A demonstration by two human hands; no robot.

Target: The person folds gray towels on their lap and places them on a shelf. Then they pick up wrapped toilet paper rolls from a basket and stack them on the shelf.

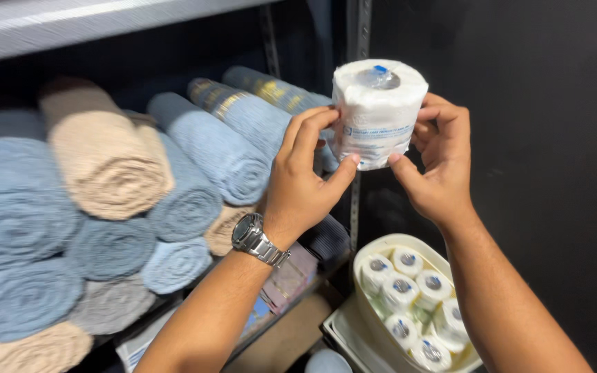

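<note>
A wrapped white toilet paper roll (376, 110) in clear plastic with a blue-printed label is held upright in front of a dark wall. My left hand (305, 179) grips its left side with fingers and thumb; a silver wristwatch (257, 238) sits on that wrist. My right hand (437, 162) grips the roll's right side, thumb under the bottom edge. Below, a cream oval tub (381, 250) holds several more wrapped rolls (401, 290).
Rolled towels fill a shelf on the left: blue ones (15, 207) and beige ones (105, 155), stacked in layers. A metal shelf upright (358, 27) runs behind the held roll. A white bin (343, 331) lies under the tub. Folded cloths (291, 276) lie on a lower shelf.
</note>
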